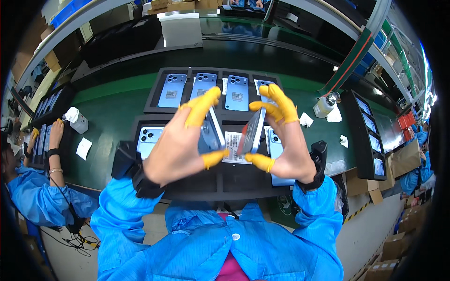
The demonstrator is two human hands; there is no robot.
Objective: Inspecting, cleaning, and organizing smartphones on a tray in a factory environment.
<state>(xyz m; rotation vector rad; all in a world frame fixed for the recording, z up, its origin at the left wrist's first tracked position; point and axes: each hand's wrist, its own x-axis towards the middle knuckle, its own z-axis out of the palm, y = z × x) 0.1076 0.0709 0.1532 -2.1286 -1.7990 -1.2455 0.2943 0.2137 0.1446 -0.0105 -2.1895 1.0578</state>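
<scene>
My left hand (pixel 176 147), with yellow finger covers on the thumb and fingertips, grips a blue smartphone (pixel 213 132) by its edges. The phone is tilted on its side. Facing it, my right hand (pixel 291 145), also in yellow finger covers, pinches a second smartphone (pixel 253 132) nearly edge-on, with something reddish on its face. Both are raised over a black foam tray (pixel 201 180). In that tray a light blue phone (pixel 149 139) lies at the left, another phone (pixel 276 149) lies partly under my right hand, and a printed label sheet (pixel 236 147) lies between them.
Behind, a second foam tray (pixel 152 100) holds several blue phones. Dispenser bottles stand left (pixel 77 121) and right (pixel 324 105), near crumpled white tissues (pixel 306 120). A tray of phones (pixel 361 161) lies at the right edge. At left, a co-worker's hand (pixel 56 136) touches phones.
</scene>
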